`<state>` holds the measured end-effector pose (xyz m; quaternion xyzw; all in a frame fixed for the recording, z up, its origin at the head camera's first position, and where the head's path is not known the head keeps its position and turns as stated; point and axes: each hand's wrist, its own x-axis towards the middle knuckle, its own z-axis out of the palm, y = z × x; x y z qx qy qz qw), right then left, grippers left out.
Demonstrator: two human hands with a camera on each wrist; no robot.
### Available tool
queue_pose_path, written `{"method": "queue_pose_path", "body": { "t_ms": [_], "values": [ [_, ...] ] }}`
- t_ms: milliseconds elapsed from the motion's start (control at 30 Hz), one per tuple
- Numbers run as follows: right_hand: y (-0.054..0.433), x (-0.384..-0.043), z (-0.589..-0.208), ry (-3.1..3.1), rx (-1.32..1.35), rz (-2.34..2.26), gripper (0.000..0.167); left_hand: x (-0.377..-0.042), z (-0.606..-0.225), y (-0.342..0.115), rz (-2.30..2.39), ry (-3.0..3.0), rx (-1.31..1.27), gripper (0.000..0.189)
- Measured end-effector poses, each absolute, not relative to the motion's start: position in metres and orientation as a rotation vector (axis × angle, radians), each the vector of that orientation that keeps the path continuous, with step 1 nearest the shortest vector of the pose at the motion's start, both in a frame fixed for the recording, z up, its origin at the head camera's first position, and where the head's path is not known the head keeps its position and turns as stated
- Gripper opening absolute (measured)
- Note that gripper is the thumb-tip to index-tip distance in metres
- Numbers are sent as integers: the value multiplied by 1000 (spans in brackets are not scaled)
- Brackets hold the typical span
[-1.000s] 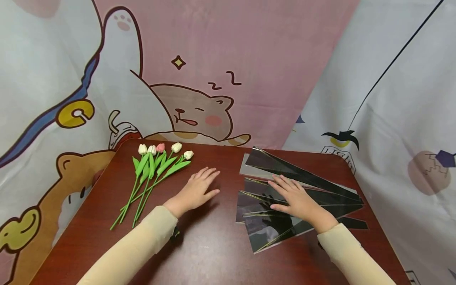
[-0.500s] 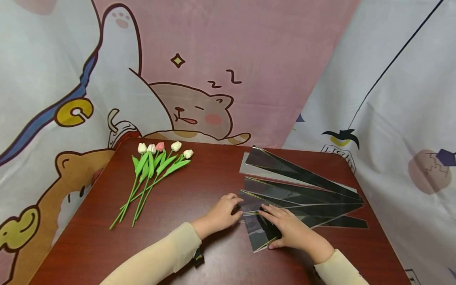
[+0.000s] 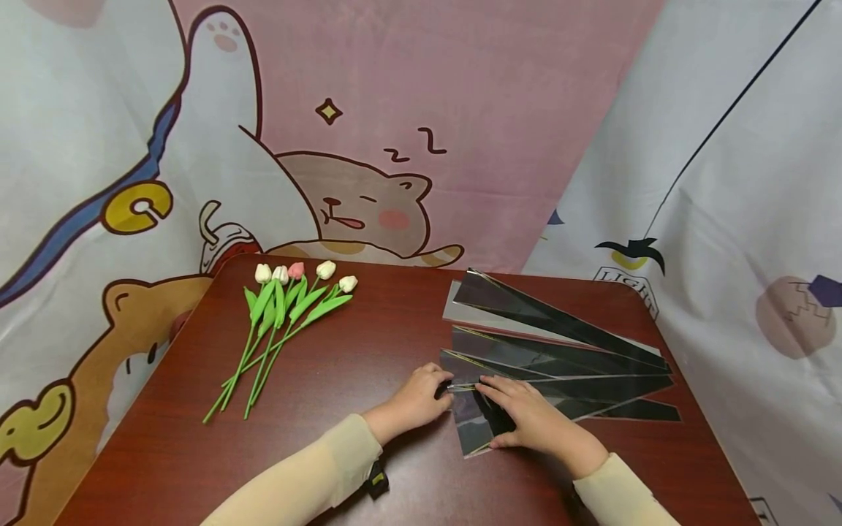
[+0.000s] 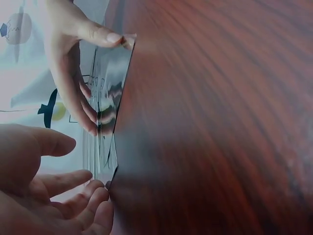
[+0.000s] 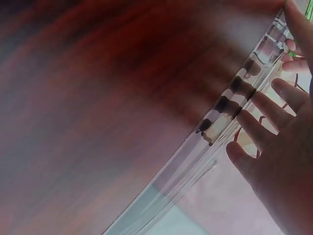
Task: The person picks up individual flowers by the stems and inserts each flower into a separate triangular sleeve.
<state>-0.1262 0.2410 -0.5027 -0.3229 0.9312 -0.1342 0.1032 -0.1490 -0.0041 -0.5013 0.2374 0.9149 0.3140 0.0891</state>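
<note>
Pink-and-white printed cloth (image 3: 421,88) hangs beyond the tapered sleeves (image 3: 592,365), from which all positions are taken. Red-brown table (image 3: 388,329) lies beneath those sleeves and supports them. Sleeves: clear and black glossy film, fanned and overlapping, wide ends to the left. Tulips (image 3: 278,310), five blooms, one pink and the rest whitish, lie with stems crossed, well to the left of the sleeves, no hand on them. Right hand (image 3: 526,413) lies over the nearer sleeves, fingers parted and loosely bent, thumb by their near edge; no grasp noted. Left hand (image 3: 417,394) is at the sleeves' left edge, fingers half bent with tips at the film, thumb standing apart; no firm hold evident. Assessment: the step in hand appears to be straightening or separating the overlapped film. Next move would call for a light fingertip purchase on one edge, the right hand steadying the remainder.
</note>
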Motion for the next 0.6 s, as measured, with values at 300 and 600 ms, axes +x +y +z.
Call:
{"method": "queue_pose_path", "body": {
  "t_ms": [300,600],
  "values": [
    [236,-136,-509,2904,-959,-464,91,-151,-501,-2,1096,2665,580,37],
    [229,-148,-512,2976,-866,-457,66,-154,-502,1,1099,2686,587,32]
  ]
}}
